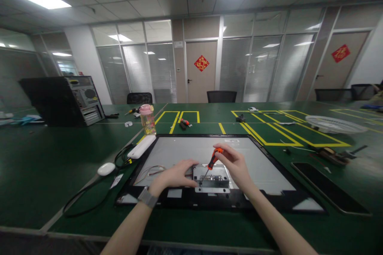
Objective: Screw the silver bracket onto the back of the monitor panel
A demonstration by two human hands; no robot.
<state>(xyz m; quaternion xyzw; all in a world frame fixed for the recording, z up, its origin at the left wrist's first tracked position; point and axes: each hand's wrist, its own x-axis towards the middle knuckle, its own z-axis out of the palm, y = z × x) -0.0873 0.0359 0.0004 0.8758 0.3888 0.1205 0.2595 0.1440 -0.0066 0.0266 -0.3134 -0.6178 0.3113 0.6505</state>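
Note:
A large flat panel with a black frame (257, 167) lies face down or up, I cannot tell, on the green table. On its near middle part sits a silver metal bracket (214, 183). My right hand (235, 163) grips the red and black handle of a screwdriver (213, 160), whose tilted shaft reaches down to the bracket's left part. At the bracket's left edge rests my left hand (178, 174), fingers apart, thumb and fingertips against the metal. Thin wires (152, 170) run over the panel left of that hand.
Left of the panel lie a white power strip (141, 147), black cables and a white round-ended object (106, 169). Behind them stands a pink-lidded bottle (147, 119). A computer case (62, 99) is at the far left. Right of the panel lies a black phone-like slab (329, 187).

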